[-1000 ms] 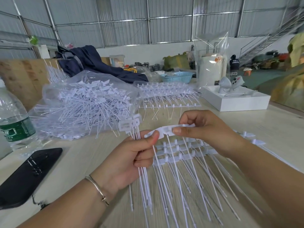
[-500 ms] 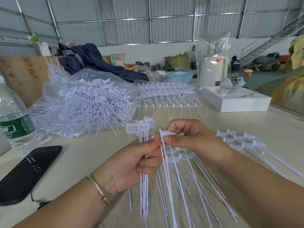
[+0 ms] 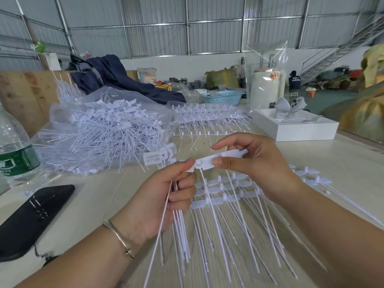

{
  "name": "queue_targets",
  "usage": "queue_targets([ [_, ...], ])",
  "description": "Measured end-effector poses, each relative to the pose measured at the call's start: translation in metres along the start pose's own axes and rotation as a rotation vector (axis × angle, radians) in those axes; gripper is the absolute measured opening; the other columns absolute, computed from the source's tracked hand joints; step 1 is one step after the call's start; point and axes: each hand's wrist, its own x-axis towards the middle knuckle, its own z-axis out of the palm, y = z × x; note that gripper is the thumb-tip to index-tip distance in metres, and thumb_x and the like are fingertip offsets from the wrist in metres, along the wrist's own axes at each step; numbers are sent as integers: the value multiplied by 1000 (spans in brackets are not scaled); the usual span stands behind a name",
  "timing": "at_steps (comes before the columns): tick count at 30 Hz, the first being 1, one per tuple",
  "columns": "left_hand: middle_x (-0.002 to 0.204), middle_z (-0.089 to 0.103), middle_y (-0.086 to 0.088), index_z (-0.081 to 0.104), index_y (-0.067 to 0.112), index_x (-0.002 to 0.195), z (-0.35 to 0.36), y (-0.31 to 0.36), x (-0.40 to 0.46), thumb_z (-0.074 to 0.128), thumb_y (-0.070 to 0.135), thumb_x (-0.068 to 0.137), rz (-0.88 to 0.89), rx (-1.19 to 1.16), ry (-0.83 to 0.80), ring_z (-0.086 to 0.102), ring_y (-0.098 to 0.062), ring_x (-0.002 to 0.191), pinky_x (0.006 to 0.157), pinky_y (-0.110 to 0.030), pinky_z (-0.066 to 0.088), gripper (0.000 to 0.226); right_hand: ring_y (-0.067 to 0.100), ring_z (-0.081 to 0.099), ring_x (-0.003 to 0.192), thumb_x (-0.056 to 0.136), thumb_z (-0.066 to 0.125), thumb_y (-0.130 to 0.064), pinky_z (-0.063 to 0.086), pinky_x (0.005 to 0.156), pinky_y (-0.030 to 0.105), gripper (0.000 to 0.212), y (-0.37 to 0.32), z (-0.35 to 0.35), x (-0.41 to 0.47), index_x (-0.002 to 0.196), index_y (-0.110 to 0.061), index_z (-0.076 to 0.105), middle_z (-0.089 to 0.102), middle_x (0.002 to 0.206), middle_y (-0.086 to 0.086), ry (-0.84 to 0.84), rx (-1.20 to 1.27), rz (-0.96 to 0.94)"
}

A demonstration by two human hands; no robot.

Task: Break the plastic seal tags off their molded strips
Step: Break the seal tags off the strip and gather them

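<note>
Both forearms reach in from the near edge, hands meeting at the middle. The left hand is curled into a fist, thumb pressed forward toward the right hand, a thin bracelet at its wrist. The right hand's grip is a pinch, forefinger raised.
</note>
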Motion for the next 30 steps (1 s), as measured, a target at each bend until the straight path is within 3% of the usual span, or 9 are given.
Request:
queue_targets([
  [4,50,30,7,51,18,68,-1,-2,1,66,36,80,12,121,53,22,-2,33,31,-15,15,26,11,63,72,63,81,-21,48,67,18,22,0,-7,2,82,-10,76,72,77,-1,2,4,17],
  [10,43,25,8,59,21,55,1,-3,0,64,24,80,21,213,67,19,-3,31,31,-15,15,26,12,65,73,60,86,-14,48,68,17,21,2,-16,4,77,-7,76,72,76,5,-151,14,151],
  [15,42,20,8,58,16,58,1,3,-5,67,12,75,-32,212,-27,19,-3,30,32,-16,16,20,11,51,66,61,71,-10,38,65,20,7,-1,-29,8,66,-13,75,65,67,3,-146,25,205],
  [21,54,20,8,45,24,58,2,-4,-4,81,11,73,37,218,75,19,-2,37,31,-13,15,41,15,31,59,63,55,-7,25,61,29,14,0,-20,9,75,-6,61,38,71,14,-22,74,207],
  [26,57,19,6,40,21,61,-1,-4,0,55,54,82,-52,19,98,20,-2,36,29,-14,14,41,11,43,56,66,63,-6,37,56,17,10,2,-14,6,75,-7,63,47,65,10,-73,58,175],
  [30,56,23,6,47,21,58,-2,-6,2,60,60,75,-38,-12,119,19,-3,37,30,-14,17,43,9,50,56,77,70,9,43,59,15,15,7,-13,5,80,-5,64,58,62,0,-92,42,115],
])
